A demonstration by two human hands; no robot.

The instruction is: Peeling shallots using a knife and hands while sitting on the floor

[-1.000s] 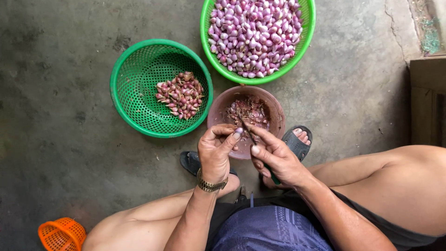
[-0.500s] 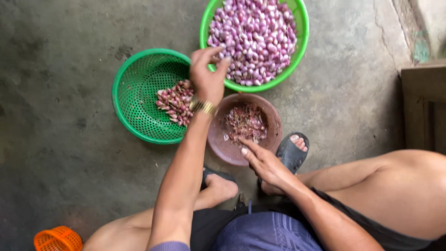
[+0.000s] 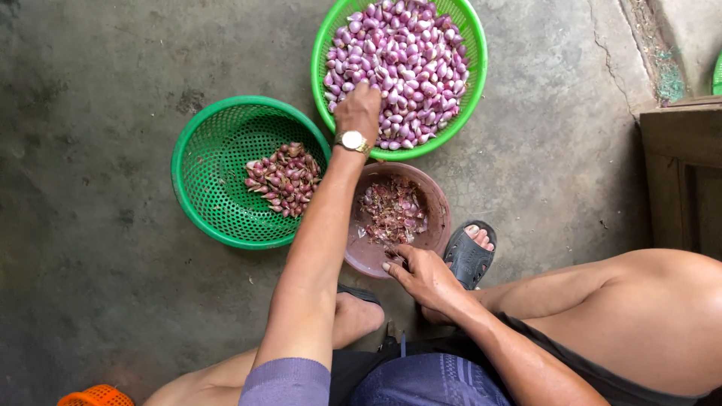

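Purple shallots (image 3: 410, 53) under left hand (image 3: 359, 113), right hand (image 3: 421, 274) on brown bowl (image 3: 440, 218)

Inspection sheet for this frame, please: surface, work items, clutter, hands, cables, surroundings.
Surface: bare grey concrete floor, stained.
Work items: far green basket full of purple shallots; near green basket with a small pile; brown bowl of peel scraps.
Clutter: orange basket at bottom edge.
Hands: left hand reaching into the shallots, grip hidden; right hand at the bowl's rim.
Cables: nothing seen.
Surroundings: wooden piece at right; grey sandal.
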